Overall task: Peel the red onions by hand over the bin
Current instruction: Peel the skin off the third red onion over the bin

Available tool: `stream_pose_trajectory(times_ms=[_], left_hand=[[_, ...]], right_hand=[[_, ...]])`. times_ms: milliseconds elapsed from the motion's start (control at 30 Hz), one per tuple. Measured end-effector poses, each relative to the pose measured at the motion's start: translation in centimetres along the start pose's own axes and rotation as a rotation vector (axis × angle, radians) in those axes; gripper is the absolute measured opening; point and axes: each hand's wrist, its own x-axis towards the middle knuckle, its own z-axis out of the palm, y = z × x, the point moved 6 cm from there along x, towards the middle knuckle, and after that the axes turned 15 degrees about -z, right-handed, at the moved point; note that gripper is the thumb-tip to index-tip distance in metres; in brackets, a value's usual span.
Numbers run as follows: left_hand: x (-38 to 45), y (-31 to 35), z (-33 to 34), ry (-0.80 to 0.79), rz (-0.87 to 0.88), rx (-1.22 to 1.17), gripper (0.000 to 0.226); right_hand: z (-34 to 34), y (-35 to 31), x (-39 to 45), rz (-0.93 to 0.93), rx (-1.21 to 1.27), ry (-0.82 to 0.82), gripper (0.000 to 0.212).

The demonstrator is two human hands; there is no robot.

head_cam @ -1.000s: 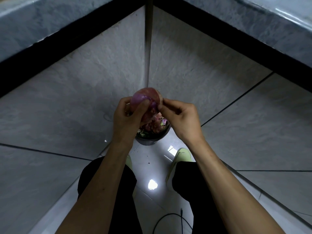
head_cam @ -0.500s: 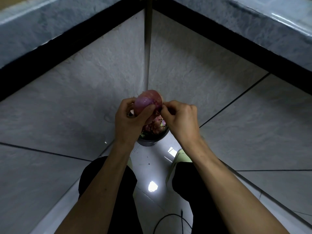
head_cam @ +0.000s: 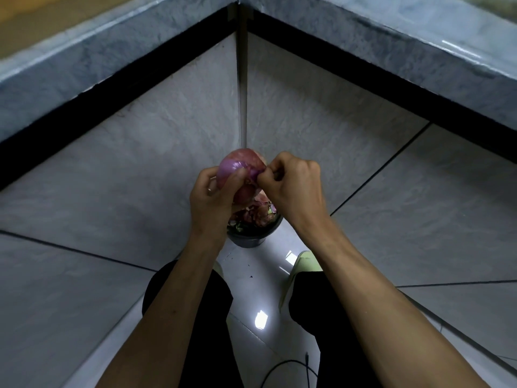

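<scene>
A red onion (head_cam: 237,166), part glossy purple and part papery red-brown, is held up in the corner between two tiled walls. My left hand (head_cam: 212,197) grips it from below and the left, thumb across its front. My right hand (head_cam: 291,186) pinches a bit of skin at the onion's right side with curled fingers. Directly under the onion, on the floor, stands a small dark round bin (head_cam: 253,236) filled with reddish peelings; my hands hide its far half.
Grey tiled cabinet fronts meet in a corner behind the bin, under a stone counter edge (head_cam: 391,37). My legs in dark trousers and a pale green slipper (head_cam: 303,264) flank the bin. A black cable (head_cam: 282,368) lies on the glossy floor.
Both hands with the onion have stayed over the bin, drifting only slightly. My right fingers have closed tighter on the skin at the onion's right side.
</scene>
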Motion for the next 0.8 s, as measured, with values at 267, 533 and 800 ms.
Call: stream_pose_trajectory(times_ms=[267, 533, 800], left_hand=[[-1.8, 0.5, -0.2, -0.035, -0.090, -0.112, 0.042], [-3.7, 2.4, 0.4, -0.045, -0.092, -0.159, 0.024], [-5.2, 3.6, 0.6, -0.034, -0.035, -0.073, 0.015]], right_hand=[[-1.5, -0.7, 0.2, -0.016, 0.129, -0.041, 0.014], [-3.3, -2.3, -0.1, -0.152, 0.297, 0.031, 0.024], [-4.0, -2.3, -0.3, -0.114, 0.300, 0.172, 0.007]])
